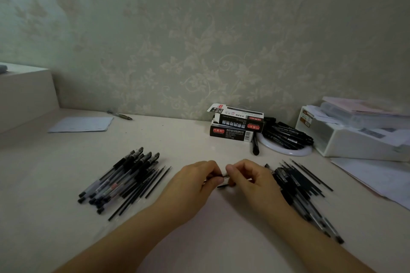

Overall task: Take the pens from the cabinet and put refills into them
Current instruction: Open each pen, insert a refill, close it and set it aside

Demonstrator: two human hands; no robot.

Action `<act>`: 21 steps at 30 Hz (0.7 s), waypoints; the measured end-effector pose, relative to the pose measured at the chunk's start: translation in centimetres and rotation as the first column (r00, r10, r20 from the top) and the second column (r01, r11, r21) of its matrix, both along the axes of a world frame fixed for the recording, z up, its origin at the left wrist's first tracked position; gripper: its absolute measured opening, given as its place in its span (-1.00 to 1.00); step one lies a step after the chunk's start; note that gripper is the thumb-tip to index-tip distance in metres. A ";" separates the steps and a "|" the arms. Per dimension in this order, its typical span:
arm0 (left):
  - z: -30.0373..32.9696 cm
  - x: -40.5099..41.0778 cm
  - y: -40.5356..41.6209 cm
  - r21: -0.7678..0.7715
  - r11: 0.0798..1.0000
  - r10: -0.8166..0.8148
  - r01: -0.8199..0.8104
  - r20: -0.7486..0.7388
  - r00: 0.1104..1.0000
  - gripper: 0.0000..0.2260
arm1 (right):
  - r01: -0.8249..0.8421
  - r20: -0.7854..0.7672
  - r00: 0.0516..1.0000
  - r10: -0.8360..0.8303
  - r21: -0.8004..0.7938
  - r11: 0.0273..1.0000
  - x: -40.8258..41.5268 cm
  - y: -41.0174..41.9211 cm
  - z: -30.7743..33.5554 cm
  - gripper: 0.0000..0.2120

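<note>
Together, left hand (195, 178) and right hand (248, 176) fingers pinch a slim, seemingly plastic black pen (221, 175).

A pale, smooth tabletop (188, 144) carries everything. Left of the left hand (195, 180) lies a heap of capped black gel pens and thin black refills (126, 180). Right of the right hand (250, 180) lies a second dark heap of pens and refills (304, 186). Beyond the hands sit two stacked black-and-white cardboard pen boxes (237, 125), a round white plate of black pens (288, 150), and a white plastic storage box (359, 144). Far left lies a white paper sheet (82, 124).
</note>
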State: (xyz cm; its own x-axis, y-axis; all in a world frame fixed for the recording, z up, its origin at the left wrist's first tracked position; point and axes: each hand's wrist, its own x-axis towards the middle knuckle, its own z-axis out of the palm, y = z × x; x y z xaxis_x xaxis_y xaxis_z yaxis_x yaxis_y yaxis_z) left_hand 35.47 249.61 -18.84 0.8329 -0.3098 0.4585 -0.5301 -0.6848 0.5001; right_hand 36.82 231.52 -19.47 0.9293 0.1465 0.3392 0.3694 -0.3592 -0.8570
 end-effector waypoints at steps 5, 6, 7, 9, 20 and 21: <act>-0.1 0.1 0.2 0.006 1.000 0.003 -0.003 0.001 1.000 -0.91 | -0.067 0.004 0.998 0.067 -0.039 0.997 0.0 -0.3 0.0 -0.86; -0.1 0.1 0.2 -0.001 1.000 0.007 -0.007 0.002 1.000 -0.91 | -0.076 0.007 0.997 0.077 -0.037 0.996 0.0 -0.4 -0.1 -0.83; -0.1 0.1 0.2 -0.007 1.000 0.009 -0.008 0.006 1.000 -0.91 | -0.077 0.007 0.997 0.078 -0.027 0.997 0.0 -0.3 0.0 -0.83; -0.1 0.1 0.1 -0.010 1.000 0.006 -0.006 0.017 1.000 -0.91 | -0.040 0.012 0.999 0.041 -0.016 0.999 -0.1 -0.1 0.0 -0.88; -0.1 0.2 0.1 -0.028 1.000 0.014 -0.013 0.028 1.000 -0.90 | -0.041 -0.018 0.999 0.040 -0.015 0.999 0.1 -0.2 0.1 -0.82; 0.0 0.1 0.1 -0.029 1.000 0.010 -0.009 0.028 1.000 -0.90 | -0.020 -0.029 0.999 0.020 -0.008 1.000 0.1 -0.1 0.1 -0.84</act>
